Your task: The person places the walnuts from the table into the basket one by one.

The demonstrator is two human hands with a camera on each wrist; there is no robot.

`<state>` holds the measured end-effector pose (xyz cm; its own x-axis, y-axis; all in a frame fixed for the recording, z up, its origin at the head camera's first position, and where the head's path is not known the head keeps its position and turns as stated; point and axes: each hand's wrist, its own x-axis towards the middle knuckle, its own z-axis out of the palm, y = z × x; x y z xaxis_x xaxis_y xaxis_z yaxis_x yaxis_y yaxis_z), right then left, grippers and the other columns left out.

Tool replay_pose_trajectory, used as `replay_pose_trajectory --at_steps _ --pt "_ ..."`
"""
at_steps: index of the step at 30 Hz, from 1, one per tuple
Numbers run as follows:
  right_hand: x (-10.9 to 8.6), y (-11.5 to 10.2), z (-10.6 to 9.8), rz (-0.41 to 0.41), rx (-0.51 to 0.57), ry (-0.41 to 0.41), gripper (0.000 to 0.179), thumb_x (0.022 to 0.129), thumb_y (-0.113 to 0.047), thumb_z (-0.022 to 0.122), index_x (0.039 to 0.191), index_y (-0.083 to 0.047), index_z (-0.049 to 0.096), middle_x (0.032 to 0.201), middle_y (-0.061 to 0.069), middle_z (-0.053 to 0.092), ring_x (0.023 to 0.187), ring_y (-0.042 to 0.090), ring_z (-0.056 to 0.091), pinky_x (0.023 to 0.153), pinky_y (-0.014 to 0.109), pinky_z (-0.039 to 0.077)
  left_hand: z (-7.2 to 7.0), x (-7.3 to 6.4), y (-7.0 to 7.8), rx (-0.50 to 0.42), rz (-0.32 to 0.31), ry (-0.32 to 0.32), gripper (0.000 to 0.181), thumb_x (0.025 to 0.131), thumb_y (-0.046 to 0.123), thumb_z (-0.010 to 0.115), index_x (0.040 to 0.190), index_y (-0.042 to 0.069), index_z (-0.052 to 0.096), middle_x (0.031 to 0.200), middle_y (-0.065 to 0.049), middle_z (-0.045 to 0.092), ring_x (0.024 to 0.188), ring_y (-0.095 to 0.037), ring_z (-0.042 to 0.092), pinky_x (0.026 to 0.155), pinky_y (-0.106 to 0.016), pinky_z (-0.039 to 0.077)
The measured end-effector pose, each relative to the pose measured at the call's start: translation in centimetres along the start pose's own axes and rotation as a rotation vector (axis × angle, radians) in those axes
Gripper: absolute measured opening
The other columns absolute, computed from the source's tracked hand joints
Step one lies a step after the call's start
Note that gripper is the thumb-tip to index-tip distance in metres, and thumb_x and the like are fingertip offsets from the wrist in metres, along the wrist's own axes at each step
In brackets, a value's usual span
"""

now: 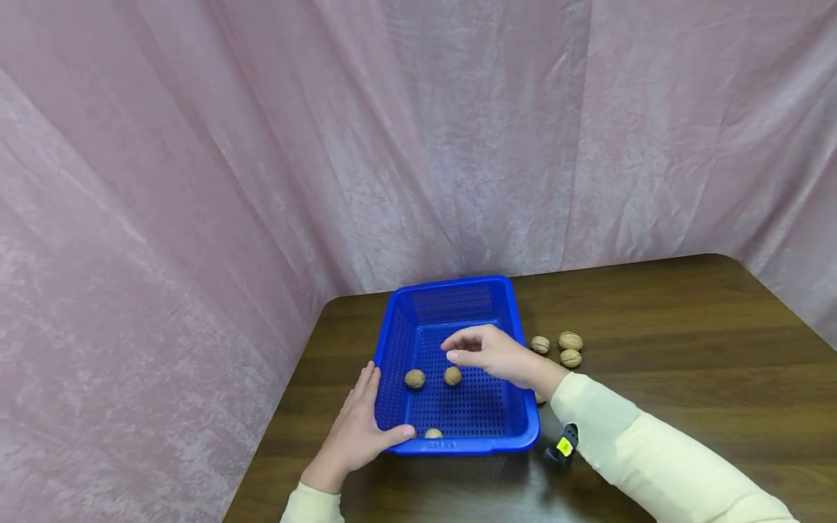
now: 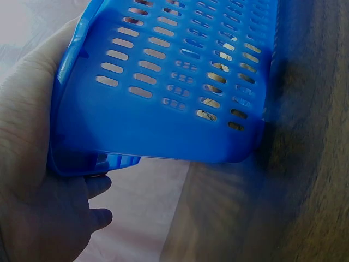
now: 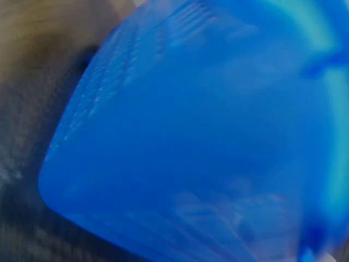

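Note:
A blue perforated plastic basket [image 1: 523, 436] stands on the table, with walnuts on its floor. My left hand [image 1: 356, 425] holds its near left corner, thumb over the near rim and fingers along the left side. In the left wrist view that hand lies against the rim of the basket [image 2: 136, 125]. Above the basket floor hovers my right hand [image 1: 493, 356], its fingers loosely bent with nothing seen between them. Just below its fingertips lies one walnut [image 1: 453, 375]; another walnut [image 1: 415, 379] sits left of it. A third walnut [image 1: 434, 434] is partly hidden behind the near rim.
On the brown wooden table [image 1: 686, 349], several more walnuts [image 1: 570, 341] lie right of the basket, one mostly hidden by the right forearm. A black device with a yellow label [image 1: 564, 444] is at the right wrist. Pink curtains [image 1: 484, 145] hang behind the table.

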<state>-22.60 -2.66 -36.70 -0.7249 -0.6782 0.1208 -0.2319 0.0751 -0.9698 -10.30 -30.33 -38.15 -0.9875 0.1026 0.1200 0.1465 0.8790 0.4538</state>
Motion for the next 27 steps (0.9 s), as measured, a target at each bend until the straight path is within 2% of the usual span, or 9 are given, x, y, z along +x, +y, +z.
replay_pose_trajectory --at_steps 6,15,19,23,27 --pt "-2.0 -1.2 -2.4 -0.043 0.062 0.038 0.031 0.092 -0.027 0.066 0.117 -0.008 0.066 0.111 0.008 0.064 0.103 0.026 0.06 0.09 0.039 0.05 -0.3 -0.1 -0.1 -0.004 -0.022 -0.01 0.121 0.067 0.07 0.072 0.153 0.005 0.018 0.161 -0.005 0.006 0.146 -0.029 0.009 0.113 -0.054 0.016" --pt "-5.8 -1.8 -8.3 -0.107 0.039 0.228 0.033 0.094 -0.018 0.063 0.12 0.003 0.061 0.113 0.014 0.067 0.103 0.02 0.064 0.086 0.027 0.051 -0.6 -0.2 0.1 -0.006 -0.016 -0.019 0.119 0.069 0.065 0.075 0.153 0.003 0.017 0.161 -0.005 0.005 0.146 -0.03 0.009 0.113 -0.054 0.016" --pt "-7.7 -1.1 -11.0 -0.109 -0.044 0.338 0.034 0.095 -0.02 0.062 0.121 0.003 0.06 0.112 0.004 0.067 0.102 0.01 0.062 0.085 0.02 0.048 -0.7 -0.3 0.3 -0.001 -0.007 -0.008 0.118 0.07 0.063 0.075 0.153 0.002 0.018 0.161 -0.007 0.007 0.145 -0.032 0.011 0.112 -0.055 0.017" --pt "-9.4 -0.2 -13.2 -0.072 -0.124 0.446 0.036 0.096 -0.025 0.061 0.123 -0.001 0.06 0.111 -0.01 0.065 0.101 0.005 0.059 0.083 0.016 0.045 -0.8 -0.3 0.2 -0.003 -0.016 -0.019 0.12 0.069 0.068 0.073 0.153 0.003 0.017 0.161 -0.004 0.005 0.146 -0.029 0.009 0.113 -0.053 0.016" --pt "-10.5 1.5 -14.7 -0.016 -0.162 0.5 0.04 0.096 -0.029 0.06 0.126 -0.003 0.059 0.111 -0.016 0.062 0.102 0.0 0.055 0.081 0.014 0.042 -0.8 -0.4 0.1 -0.002 -0.023 -0.026 0.123 0.067 0.076 0.068 0.153 0.004 0.017 0.161 -0.004 0.004 0.146 -0.029 0.009 0.113 -0.053 0.015"
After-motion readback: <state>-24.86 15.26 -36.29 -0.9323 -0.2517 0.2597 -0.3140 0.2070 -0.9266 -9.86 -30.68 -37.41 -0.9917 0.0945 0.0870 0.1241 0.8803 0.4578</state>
